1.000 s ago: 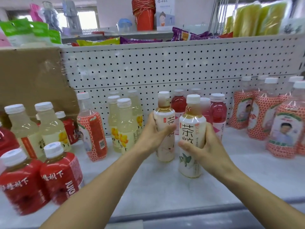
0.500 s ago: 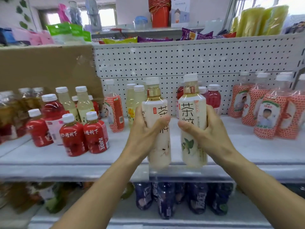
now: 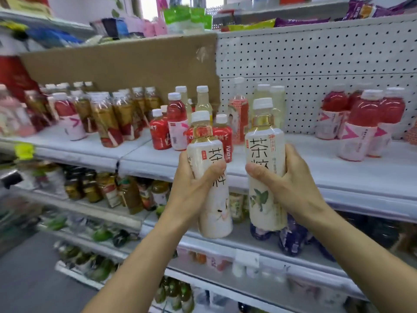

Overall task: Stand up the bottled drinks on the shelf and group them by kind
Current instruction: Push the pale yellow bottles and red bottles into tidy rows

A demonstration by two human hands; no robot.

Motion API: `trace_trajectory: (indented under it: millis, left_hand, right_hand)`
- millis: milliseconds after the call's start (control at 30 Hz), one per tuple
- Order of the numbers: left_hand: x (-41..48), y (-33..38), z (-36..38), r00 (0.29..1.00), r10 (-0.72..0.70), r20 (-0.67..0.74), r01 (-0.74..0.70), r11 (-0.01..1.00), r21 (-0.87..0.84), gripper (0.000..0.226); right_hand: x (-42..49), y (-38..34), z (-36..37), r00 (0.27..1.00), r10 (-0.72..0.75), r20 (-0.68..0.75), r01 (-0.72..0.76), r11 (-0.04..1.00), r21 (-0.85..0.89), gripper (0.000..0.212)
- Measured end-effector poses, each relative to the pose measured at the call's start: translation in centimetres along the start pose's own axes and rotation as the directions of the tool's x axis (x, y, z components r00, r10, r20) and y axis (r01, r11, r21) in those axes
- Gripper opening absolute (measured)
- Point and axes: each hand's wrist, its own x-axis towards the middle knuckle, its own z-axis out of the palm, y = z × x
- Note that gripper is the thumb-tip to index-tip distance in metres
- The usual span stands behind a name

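Note:
Each of my hands holds a white-labelled tea bottle with a white cap, upright, in the air in front of the shelf edge (image 3: 338,184). My left hand (image 3: 191,188) grips the left tea bottle (image 3: 214,213), which leans slightly. My right hand (image 3: 286,184) grips the right tea bottle (image 3: 264,150). On the shelf behind stand red-labelled bottles (image 3: 160,132), pale yellow bottles (image 3: 203,100), amber tea bottles (image 3: 106,123) at the left and pink-red drink bottles (image 3: 358,125) at the right.
A cardboard sheet (image 3: 126,66) covers the back panel at the left; white pegboard (image 3: 316,59) backs the right. Lower shelves (image 3: 259,251) hold more bottles. Snack bags (image 3: 300,21) lie on the top shelf. Grey floor (image 3: 27,279) shows at the lower left.
Both bottles were lifted off the shelf and pulled toward me. The view has swung left, so the left end of the shelf and the lower shelves now show.

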Motion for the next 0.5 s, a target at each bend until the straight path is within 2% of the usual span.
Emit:
trace_trajectory:
  millis: [333,433,500]
  left_hand:
    - [4.7,-3.3,-23.1,0.994,-0.013,-0.105,0.025,0.993,0.117,0.048]
    - [6.4,-4.2,-30.8,0.995,-0.026,-0.095,0.038,0.99,0.135,0.057]
    - [7.6,-4.6,-35.4,0.994,-0.034,-0.104,0.048,0.989,0.138,0.062]
  right_hand:
    - [3.9,-3.3,24.1,0.994,-0.035,0.1,0.029,0.998,0.059,0.052]
    - [5.4,-4.4,31.7,0.992,-0.027,0.124,0.019,0.998,0.067,0.06]
    - [6.5,-5.1,36.2,0.992,-0.032,0.122,0.022,0.996,0.085,0.049]
